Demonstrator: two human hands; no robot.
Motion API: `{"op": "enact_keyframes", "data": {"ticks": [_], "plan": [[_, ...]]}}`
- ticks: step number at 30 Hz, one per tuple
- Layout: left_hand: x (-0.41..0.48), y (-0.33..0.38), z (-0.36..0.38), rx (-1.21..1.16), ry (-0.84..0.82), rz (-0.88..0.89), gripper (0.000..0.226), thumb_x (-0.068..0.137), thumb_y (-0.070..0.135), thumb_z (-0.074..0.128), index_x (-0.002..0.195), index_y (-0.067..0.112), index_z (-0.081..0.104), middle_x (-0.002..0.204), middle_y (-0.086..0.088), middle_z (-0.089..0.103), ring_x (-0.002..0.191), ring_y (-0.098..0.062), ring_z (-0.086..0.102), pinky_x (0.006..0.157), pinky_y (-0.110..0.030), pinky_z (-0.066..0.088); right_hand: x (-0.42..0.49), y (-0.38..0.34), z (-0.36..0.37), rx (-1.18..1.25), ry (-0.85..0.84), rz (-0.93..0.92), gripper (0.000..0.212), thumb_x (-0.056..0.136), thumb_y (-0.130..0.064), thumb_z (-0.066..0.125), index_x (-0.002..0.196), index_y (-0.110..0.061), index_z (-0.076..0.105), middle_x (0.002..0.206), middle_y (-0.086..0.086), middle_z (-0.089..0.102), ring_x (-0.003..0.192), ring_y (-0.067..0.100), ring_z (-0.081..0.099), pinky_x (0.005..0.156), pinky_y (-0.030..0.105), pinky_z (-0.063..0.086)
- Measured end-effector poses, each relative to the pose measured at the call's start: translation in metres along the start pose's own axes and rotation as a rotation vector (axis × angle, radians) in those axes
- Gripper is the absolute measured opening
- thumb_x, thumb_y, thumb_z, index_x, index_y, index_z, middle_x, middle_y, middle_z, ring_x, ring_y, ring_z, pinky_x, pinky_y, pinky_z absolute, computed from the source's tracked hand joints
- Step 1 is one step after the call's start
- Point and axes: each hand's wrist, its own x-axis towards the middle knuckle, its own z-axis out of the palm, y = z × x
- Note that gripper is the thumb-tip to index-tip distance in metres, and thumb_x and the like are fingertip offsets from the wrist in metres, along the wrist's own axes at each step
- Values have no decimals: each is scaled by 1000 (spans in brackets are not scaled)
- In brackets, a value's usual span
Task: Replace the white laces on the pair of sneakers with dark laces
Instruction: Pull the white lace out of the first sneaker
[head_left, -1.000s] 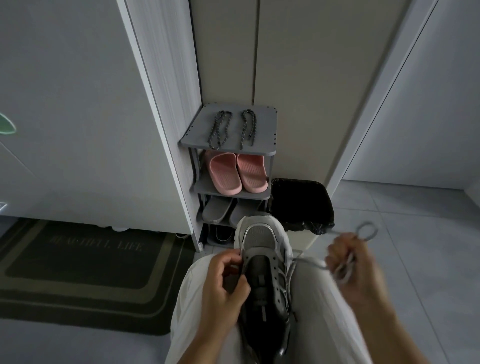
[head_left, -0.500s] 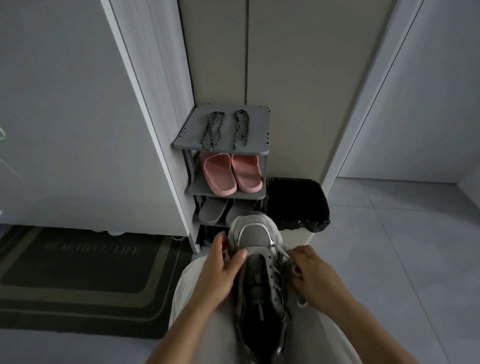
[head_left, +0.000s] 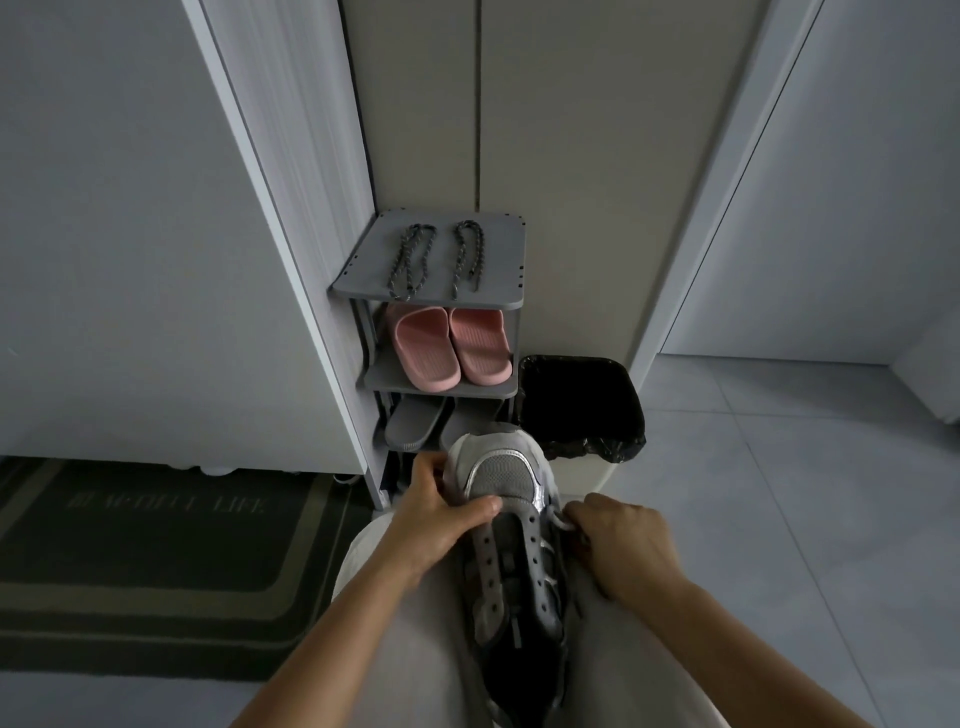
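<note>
- Left hand (head_left: 441, 525) is being closed around the toe end of the sneaker (head_left: 511, 551), thumb laid across the top at the first eyelets, fingers wrapped on the far side.
- Right hand (head_left: 623, 545) is being curled at the shoe's 3 o'clock side, fingertips pinched on a bit of white lace (head_left: 562, 521) at the front eyelet.
- Sneaker is being held on the lap, toe pointing to 12 o'clock.
- Eyelet rows are showing bare along the tongue; white lace judged almost fully out, only a short piece left at the front.
- Dark laces (head_left: 436, 260) are lying as two folded bundles on top of the shoe rack (head_left: 498, 228) at 12 o'clock, untouched.
- Second sneaker is not being seen.
- Remaining: finishing removal, threading the dark lace, then the other shoe.
- Both forearms are being angled inward from the lower frame, wrists low over the thighs.
</note>
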Motion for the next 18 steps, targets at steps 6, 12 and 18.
{"op": "enact_keyframes", "data": {"ticks": [6, 12, 18], "plan": [[8, -5, 12, -67, 36, -65, 50, 71, 20, 78, 109, 19, 46, 98, 1, 62, 85, -10, 62, 71, -22, 49, 11, 24, -14, 458, 103, 339, 15, 88, -24, 52, 81, -11, 54, 74, 8, 64, 71, 31, 62, 61, 33, 43], [28, -45, 28, -171, 97, -258, 37, 73, 18, 76, 104, 12, 56, 96, -6, 64, 86, -20, 63, 64, -27, 48, 76, 71, -29, 997, 209, 576, 11, 91, -15, 50, 81, -10, 51, 70, 8, 57, 54, 15, 51, 48, 25, 39], [40, -89, 41, -81, 140, -369, 28, 74, 14, 75, 94, 9, 55, 89, -9, 62, 77, -17, 58, 59, -26, 43, 161, 104, -31, 1062, 190, 619, 27, 87, -23, 59, 109, -10, 52, 97, 10, 61, 77, 21, 60, 60, 30, 45]]}}
